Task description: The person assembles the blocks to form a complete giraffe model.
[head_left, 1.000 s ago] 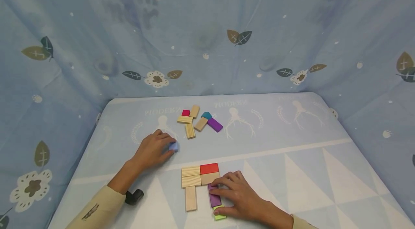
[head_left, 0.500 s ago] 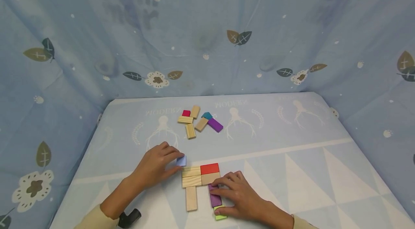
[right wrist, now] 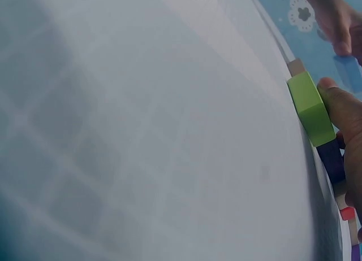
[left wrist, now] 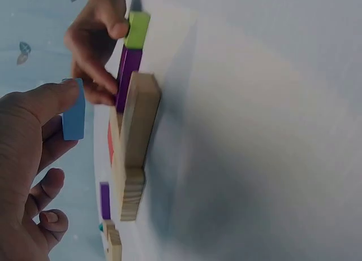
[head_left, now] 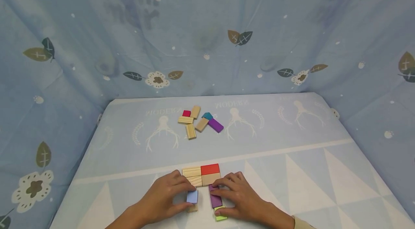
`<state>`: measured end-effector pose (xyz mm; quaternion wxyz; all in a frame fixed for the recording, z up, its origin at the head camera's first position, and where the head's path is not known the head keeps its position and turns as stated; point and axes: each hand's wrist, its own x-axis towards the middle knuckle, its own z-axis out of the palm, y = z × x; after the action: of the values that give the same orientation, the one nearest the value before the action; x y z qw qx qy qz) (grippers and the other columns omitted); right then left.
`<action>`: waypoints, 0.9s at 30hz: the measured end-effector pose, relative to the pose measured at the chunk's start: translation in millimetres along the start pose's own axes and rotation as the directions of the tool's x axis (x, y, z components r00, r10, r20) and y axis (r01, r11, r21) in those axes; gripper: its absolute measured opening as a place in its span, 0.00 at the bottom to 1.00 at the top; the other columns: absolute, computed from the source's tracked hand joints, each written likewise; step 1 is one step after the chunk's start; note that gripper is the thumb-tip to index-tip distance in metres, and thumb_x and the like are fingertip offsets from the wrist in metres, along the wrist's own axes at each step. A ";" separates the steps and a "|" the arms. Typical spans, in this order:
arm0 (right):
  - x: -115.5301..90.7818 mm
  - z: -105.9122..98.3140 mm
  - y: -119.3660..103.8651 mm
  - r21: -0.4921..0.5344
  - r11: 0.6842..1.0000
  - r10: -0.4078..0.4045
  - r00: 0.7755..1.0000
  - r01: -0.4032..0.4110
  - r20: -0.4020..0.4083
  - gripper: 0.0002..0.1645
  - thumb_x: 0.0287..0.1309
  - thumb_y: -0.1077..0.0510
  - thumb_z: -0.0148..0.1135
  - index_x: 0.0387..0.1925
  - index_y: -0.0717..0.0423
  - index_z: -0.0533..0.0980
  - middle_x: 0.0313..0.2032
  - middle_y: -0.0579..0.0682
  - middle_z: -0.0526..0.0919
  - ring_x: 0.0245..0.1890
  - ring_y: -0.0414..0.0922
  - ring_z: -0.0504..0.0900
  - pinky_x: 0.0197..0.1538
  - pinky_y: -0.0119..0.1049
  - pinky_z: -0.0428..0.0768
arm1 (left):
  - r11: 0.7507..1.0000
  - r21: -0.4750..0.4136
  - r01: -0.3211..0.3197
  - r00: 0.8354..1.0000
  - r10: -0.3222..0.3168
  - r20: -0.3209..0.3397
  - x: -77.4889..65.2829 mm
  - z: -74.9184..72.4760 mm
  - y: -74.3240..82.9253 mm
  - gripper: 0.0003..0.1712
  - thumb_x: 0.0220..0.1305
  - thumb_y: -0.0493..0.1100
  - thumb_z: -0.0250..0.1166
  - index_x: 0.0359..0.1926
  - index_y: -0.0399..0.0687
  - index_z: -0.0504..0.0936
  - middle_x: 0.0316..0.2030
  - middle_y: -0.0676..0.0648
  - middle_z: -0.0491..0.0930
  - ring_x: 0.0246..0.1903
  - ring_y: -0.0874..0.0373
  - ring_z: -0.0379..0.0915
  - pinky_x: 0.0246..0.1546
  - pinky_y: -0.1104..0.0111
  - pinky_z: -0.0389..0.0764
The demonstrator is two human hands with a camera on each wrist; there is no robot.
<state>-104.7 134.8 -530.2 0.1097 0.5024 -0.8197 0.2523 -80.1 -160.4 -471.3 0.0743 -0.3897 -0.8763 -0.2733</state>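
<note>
My left hand pinches a light blue block between thumb and fingers. In the left wrist view the blue block is up off the table; from the head it overlaps a plain wooden plank, hiding most of it. My right hand spans a purple block and a lime green block lying end to end, fingertips on the purple one and thumb at the green. Above both lies a flat rectangle made of a red block, a plain block and two striped blocks.
Farther back on the patterned cloth lies a loose group: a small red block, a teal block, a purple block and several wooden blocks. Blue fabric hangs around the back and sides.
My left hand has brought the blue block from the left of the table, toward me and to the right, over the plain plank. The right hand stays in place on the purple and green blocks.
</note>
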 end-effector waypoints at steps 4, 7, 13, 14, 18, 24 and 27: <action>0.5 0.4 0.1 0.002 1.000 -0.002 1.000 0.002 -0.006 0.30 0.53 0.33 0.68 0.56 0.39 0.80 0.57 0.37 0.73 0.53 0.37 0.68 0.48 0.37 0.62 | 1.000 0.002 -0.001 0.999 0.001 0.045 -7.9 5.4 7.5 0.18 0.53 0.57 0.75 0.44 0.61 0.83 0.40 0.67 0.78 0.38 0.70 0.67 0.39 0.77 0.73; 0.5 0.5 0.0 0.004 1.000 0.000 1.000 0.000 -0.006 0.30 0.53 0.33 0.68 0.56 0.39 0.80 0.57 0.37 0.73 0.53 0.37 0.68 0.48 0.37 0.63 | 1.000 0.002 -0.025 0.997 0.025 0.066 -13.6 9.3 10.8 0.18 0.54 0.56 0.75 0.43 0.60 0.82 0.40 0.65 0.76 0.37 0.70 0.67 0.40 0.79 0.71; 0.3 -0.3 -0.5 0.008 1.000 0.006 1.000 -0.006 -0.002 0.30 0.53 0.33 0.68 0.56 0.38 0.80 0.57 0.37 0.73 0.52 0.37 0.69 0.48 0.37 0.63 | 0.999 0.012 -0.052 0.988 0.050 0.148 -21.7 17.5 15.1 0.17 0.59 0.61 0.69 0.43 0.60 0.81 0.38 0.64 0.74 0.35 0.71 0.63 0.36 0.85 0.65; 0.4 -0.3 -0.6 0.009 1.000 0.006 1.000 -0.006 -0.004 0.30 0.53 0.33 0.68 0.56 0.38 0.80 0.57 0.37 0.74 0.52 0.37 0.69 0.48 0.37 0.62 | 0.998 0.021 -0.059 0.984 0.055 0.167 -22.8 18.8 15.6 0.19 0.60 0.64 0.67 0.43 0.59 0.81 0.38 0.64 0.74 0.34 0.72 0.63 0.35 0.85 0.65; 0.5 0.5 -0.6 0.013 1.000 -0.002 1.000 0.002 -0.013 0.30 0.53 0.33 0.69 0.55 0.39 0.80 0.57 0.38 0.74 0.52 0.37 0.69 0.47 0.37 0.62 | 0.992 0.079 -0.101 0.973 0.081 0.218 -26.8 23.2 16.7 0.25 0.62 0.70 0.59 0.43 0.58 0.83 0.37 0.63 0.76 0.32 0.72 0.61 0.32 0.87 0.62; 0.3 1.4 0.3 0.000 1.000 -0.013 1.000 0.013 -0.028 0.30 0.52 0.33 0.69 0.55 0.39 0.80 0.57 0.38 0.74 0.52 0.37 0.69 0.48 0.36 0.62 | 0.976 0.173 -0.133 0.969 0.091 0.229 -28.3 25.8 17.9 0.28 0.63 0.72 0.55 0.43 0.58 0.84 0.36 0.63 0.77 0.31 0.71 0.60 0.28 0.87 0.59; 0.4 1.0 0.3 -0.005 1.000 -0.017 0.999 0.016 -0.030 0.30 0.52 0.33 0.69 0.55 0.39 0.81 0.57 0.38 0.74 0.52 0.37 0.69 0.47 0.36 0.62 | 0.971 0.203 -0.125 0.968 0.075 0.239 -27.9 25.5 19.3 0.30 0.62 0.74 0.54 0.44 0.59 0.84 0.36 0.64 0.77 0.31 0.71 0.59 0.26 0.86 0.58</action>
<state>-105.1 134.0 -531.0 0.1252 0.5051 -0.8143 0.2571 -45.0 -154.1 -494.1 0.0285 -0.4523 -0.8826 -0.1252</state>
